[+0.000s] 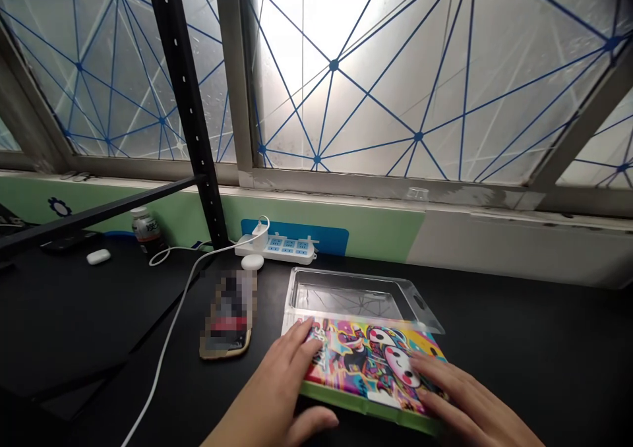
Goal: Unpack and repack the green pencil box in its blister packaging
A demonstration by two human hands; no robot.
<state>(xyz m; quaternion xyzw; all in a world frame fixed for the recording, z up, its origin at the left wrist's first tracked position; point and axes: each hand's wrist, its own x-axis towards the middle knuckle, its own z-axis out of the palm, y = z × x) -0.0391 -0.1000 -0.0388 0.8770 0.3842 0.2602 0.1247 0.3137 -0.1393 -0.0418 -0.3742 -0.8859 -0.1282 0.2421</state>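
A colourful cartoon-printed flat box (368, 361) with a green edge lies on the black desk (519, 348) in front of me. My left hand (284, 384) rests on its left side, fingers stretched flat over the top and thumb along the near edge. My right hand (469, 404) lies flat on its right side, fingers spread. A clear plastic tray (346, 298) lies just behind the box, touching its far edge.
A phone (230, 315) lies left of the box, with a white cable (168, 335) running past it to a power strip (277, 248) by the wall. A bottle (146, 231), a white earbud case (98, 256) and a black shelf post (190, 117) stand further left.
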